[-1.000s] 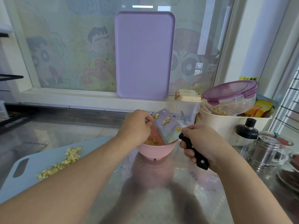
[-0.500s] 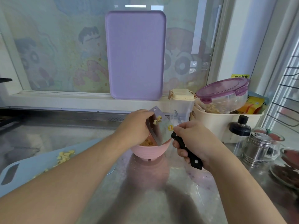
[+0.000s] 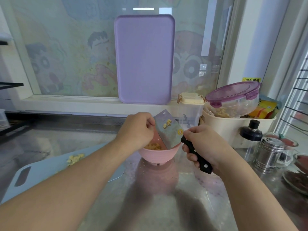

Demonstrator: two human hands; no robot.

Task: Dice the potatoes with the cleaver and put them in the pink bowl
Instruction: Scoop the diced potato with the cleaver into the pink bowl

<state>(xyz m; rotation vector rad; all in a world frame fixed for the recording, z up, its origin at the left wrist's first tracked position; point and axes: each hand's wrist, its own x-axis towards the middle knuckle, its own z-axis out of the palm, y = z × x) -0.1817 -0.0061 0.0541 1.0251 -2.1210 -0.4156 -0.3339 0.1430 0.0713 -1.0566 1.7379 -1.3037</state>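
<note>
Over the pink bowl, at the middle of the steel counter, you hold the cleaver tilted steeply, its lower edge dipping inside the bowl's rim. A few potato cubes cling to the upper face of the blade; a small heap of diced potato already lies in the bowl. Your right hand is wrapped firmly round the cleaver's black handle. Your left hand sits at the blade's left edge with fingers curled toward the steel; whether they pinch a cube or merely brush the blade cannot be told, as the knuckles hide the fingertips.

The step in hand appears to be the transfer: clearing the blade of its load into the bowl. The next move probably calls for a wipe of the left fingers down the flat of the blade, away from the cutting edge, to dislodge the stuck cubes.

To your left, the blue cutting board carries a further scatter of diced potato, so at least one more scoop seems to remain. Behind the bowl a purple board leans against the window; to the right stand a cream tub, a lidded container and a metal shaker.
</note>
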